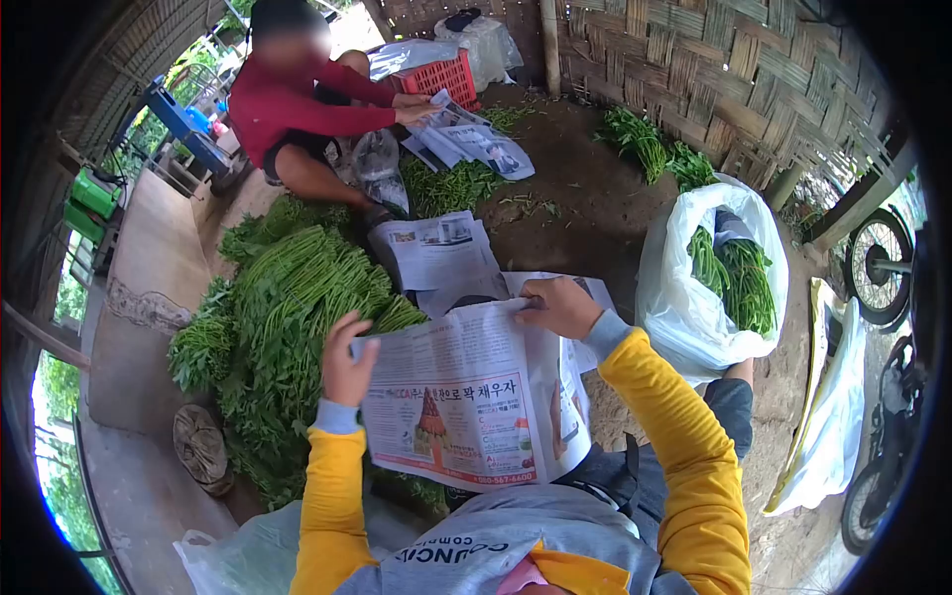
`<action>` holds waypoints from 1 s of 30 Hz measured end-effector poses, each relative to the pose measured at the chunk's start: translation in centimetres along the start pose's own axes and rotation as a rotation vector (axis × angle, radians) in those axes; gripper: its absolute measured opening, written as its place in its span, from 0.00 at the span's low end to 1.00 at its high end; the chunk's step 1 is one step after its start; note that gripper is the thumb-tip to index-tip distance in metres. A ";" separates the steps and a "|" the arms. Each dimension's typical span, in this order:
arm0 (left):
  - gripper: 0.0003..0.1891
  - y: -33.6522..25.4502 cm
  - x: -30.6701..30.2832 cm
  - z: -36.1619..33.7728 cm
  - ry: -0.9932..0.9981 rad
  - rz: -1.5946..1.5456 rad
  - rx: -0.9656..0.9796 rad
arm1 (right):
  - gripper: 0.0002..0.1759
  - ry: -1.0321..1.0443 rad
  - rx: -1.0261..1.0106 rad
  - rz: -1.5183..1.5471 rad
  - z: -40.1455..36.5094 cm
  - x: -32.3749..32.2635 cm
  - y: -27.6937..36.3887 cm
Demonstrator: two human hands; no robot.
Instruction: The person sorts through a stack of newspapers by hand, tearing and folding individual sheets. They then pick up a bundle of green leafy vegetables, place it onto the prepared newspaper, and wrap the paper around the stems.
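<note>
A newspaper sheet (446,397) with printed text and a red-framed advert hangs upright over my lap. My right hand (560,305) pinches its top edge near the right end, where the paper folds over. By the sheet's upper left corner is my left hand (347,367), its fingers spread and curved. Left of it lies a large heap of leafy green stalks (307,273), stems toward the middle. Beyond the held sheet, more newspaper (436,248) lies on the ground.
A person in a red top (288,109) sits across, hands on newspaper (476,139) over greens. A white plastic bag (664,297) with bundled greens stands at right. Near the woven wall (694,59) lie loose bunches (635,144). A red crate (436,84) is behind.
</note>
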State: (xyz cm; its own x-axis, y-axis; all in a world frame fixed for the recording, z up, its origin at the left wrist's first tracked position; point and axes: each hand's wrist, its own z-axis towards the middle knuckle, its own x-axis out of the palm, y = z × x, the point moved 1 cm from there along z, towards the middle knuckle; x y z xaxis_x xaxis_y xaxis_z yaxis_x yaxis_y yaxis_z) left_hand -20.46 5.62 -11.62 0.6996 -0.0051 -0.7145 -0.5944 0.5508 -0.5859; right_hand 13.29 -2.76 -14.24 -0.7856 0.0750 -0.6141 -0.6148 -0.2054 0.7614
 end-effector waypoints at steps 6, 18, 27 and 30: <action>0.21 -12.6 6.0 5.0 0.347 -0.149 0.415 | 0.12 -0.085 -0.253 -0.137 -1.0 -3.6 6.4; 0.12 -16.4 7.6 5.0 0.423 -0.519 0.455 | 0.10 -0.252 -0.256 0.074 -4.4 -5.8 8.6; 0.17 -14.7 4.3 5.7 0.642 -0.426 0.293 | 0.38 0.187 -0.056 0.085 -5.9 -9.3 5.1; 0.23 -11.9 2.4 6.3 0.771 -0.260 0.363 | 0.25 0.286 -0.046 -0.171 -8.5 -10.5 0.8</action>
State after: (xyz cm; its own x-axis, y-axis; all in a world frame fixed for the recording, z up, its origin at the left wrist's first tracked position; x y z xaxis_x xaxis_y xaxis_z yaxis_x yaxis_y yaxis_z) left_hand -9.25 4.29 -3.95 0.2561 -0.6548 -0.7111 -0.2000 0.6838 -0.7017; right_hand 21.69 -12.01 -8.96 -0.6158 -0.1632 -0.7708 -0.7275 -0.2578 0.6358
